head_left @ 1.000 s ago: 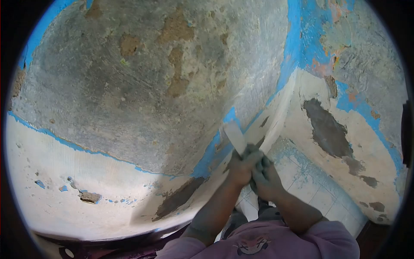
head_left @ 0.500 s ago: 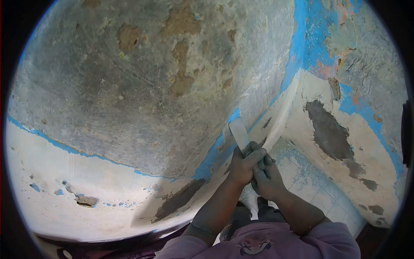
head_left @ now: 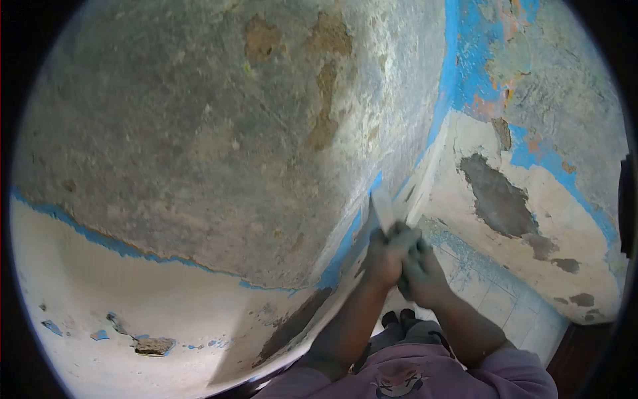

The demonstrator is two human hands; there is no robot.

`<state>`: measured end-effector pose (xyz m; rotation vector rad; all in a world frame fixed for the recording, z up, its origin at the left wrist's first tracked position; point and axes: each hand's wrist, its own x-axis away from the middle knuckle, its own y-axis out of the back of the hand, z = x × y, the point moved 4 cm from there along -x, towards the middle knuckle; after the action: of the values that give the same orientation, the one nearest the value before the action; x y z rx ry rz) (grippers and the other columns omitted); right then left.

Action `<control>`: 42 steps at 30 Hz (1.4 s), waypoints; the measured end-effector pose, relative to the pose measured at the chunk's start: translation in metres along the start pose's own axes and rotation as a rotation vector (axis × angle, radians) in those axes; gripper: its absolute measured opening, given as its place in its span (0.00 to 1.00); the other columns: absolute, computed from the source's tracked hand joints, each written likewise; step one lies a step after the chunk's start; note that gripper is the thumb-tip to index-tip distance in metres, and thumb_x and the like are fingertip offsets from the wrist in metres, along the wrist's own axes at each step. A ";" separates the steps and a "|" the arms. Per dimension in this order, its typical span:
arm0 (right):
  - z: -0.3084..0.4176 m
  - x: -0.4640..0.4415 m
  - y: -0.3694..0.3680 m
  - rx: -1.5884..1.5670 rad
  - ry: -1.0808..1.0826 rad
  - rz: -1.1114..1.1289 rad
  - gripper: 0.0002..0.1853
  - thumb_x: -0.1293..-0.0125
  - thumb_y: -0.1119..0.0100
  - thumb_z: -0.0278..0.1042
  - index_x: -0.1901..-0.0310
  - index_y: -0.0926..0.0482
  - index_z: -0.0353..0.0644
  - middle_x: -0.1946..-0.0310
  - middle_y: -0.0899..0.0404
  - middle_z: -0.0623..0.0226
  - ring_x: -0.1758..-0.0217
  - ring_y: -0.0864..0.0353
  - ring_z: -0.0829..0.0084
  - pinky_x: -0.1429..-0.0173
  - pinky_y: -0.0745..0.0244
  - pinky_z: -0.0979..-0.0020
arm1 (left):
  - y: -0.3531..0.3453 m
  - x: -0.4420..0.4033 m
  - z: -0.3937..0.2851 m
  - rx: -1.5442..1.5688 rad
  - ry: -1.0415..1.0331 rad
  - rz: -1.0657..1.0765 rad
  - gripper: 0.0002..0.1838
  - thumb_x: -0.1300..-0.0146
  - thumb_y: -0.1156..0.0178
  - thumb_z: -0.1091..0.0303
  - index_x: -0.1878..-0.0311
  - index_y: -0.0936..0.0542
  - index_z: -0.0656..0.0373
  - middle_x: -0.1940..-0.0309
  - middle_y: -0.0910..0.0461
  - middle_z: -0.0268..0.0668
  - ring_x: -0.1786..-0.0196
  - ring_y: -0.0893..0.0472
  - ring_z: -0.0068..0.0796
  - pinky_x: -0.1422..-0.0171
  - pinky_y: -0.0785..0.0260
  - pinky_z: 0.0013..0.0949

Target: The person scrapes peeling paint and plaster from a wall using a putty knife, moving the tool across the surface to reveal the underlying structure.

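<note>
A paint scraper (head_left: 383, 207) with a wide, pale flat blade points up and away from me, its edge by a strip of blue paint (head_left: 349, 249) low on the wall near the corner. My left hand (head_left: 385, 261) is closed round the handle. My right hand (head_left: 423, 272) is clasped against it, fingers also wrapped round the handle end. The handle itself is mostly hidden by the fingers. Bare grey plaster (head_left: 199, 159) covers the wall ahead, with brown patches where the surface has come away.
Below the plaster, a cream-painted band (head_left: 133, 266) has chips and a hole (head_left: 154, 346). On the right, another wall (head_left: 565, 219) shows large dark patches and blue paint remnants. Flakes and dust lie on the tiled floor (head_left: 492, 299) near my feet (head_left: 399, 316).
My view has turned a little, so the left wall's patches sit farther right. Both hands and the scraper have shifted slightly right in view, still clasped together, with some motion blur.
</note>
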<state>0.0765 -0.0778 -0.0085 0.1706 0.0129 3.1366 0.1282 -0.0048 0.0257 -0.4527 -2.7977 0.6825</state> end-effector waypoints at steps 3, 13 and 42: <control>0.037 -0.003 0.002 -0.251 0.031 0.078 0.26 0.35 0.56 0.39 0.38 0.47 0.40 0.67 0.28 0.68 0.84 0.34 0.83 0.83 0.40 0.81 | -0.018 -0.001 -0.026 0.029 -0.068 0.006 0.09 0.49 0.41 0.71 0.80 0.28 0.64 0.85 0.28 0.36 0.81 0.28 0.23 0.75 0.35 0.26; 0.018 0.003 -0.007 -0.146 0.213 0.114 0.19 0.37 0.57 0.35 0.44 0.42 0.43 0.70 0.31 0.73 0.78 0.35 0.85 0.76 0.40 0.83 | -0.003 0.005 -0.015 -0.094 -0.084 0.001 0.10 0.46 0.41 0.68 0.79 0.26 0.63 0.85 0.27 0.35 0.81 0.28 0.21 0.76 0.37 0.24; -0.001 -0.006 0.015 0.079 0.249 0.096 0.22 0.35 0.57 0.33 0.42 0.44 0.36 0.62 0.29 0.66 0.57 0.30 0.76 0.53 0.33 0.73 | 0.002 -0.003 0.029 0.095 -0.017 0.007 0.09 0.45 0.47 0.70 0.80 0.30 0.59 0.88 0.32 0.35 0.78 0.26 0.29 0.59 0.27 0.39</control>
<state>0.0828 -0.0929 -0.0098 -0.2268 0.1327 3.2315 0.1234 -0.0162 -0.0011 -0.4413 -2.7654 0.8208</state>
